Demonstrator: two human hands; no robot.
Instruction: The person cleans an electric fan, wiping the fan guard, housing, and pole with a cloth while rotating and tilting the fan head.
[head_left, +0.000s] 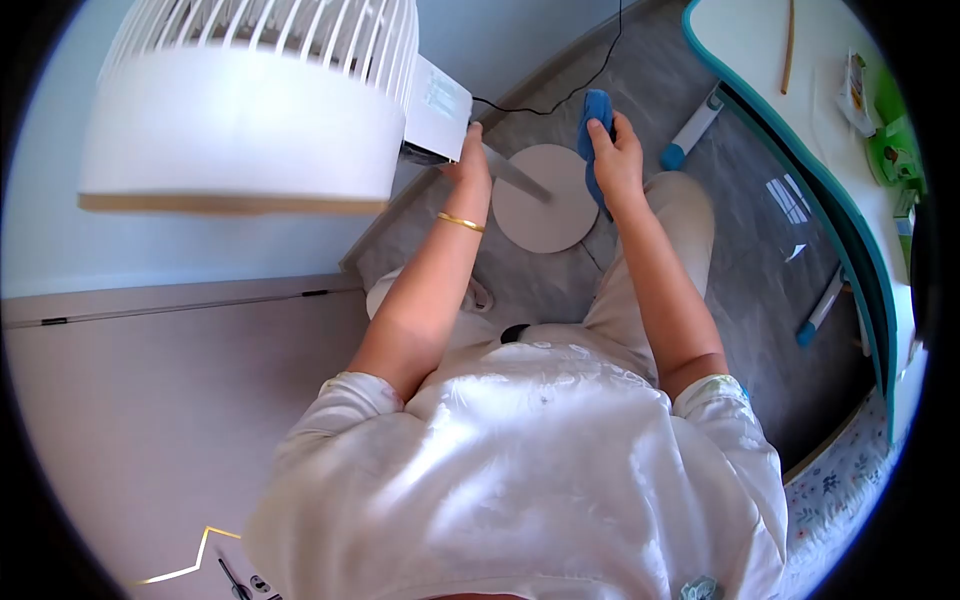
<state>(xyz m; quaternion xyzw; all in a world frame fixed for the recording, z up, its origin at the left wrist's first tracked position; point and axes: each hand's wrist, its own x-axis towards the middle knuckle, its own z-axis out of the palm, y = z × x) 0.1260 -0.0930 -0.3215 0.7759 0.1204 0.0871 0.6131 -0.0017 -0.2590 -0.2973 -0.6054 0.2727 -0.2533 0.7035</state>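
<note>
A white standing fan [240,125] fills the upper left, its slatted guard facing up and away. Its grey pole [515,175] runs down to a round pale base [545,222] on the floor. My left hand [470,162], below a gold bangle, grips the fan by the pole just under the box-shaped part [440,108] behind its head; most of its fingers are hidden. In my right hand [618,165] is a folded blue cloth [595,110], pinched between thumb and fingers and hanging down above the right knee, clear of the fan.
A black cord [570,100] runs from the fan up along the wall. On the right stands a white desk with a teal edge [835,165], bearing green packets [890,140] and a thin stick [790,45]. White legs with blue ends [690,130] reach the grey floor.
</note>
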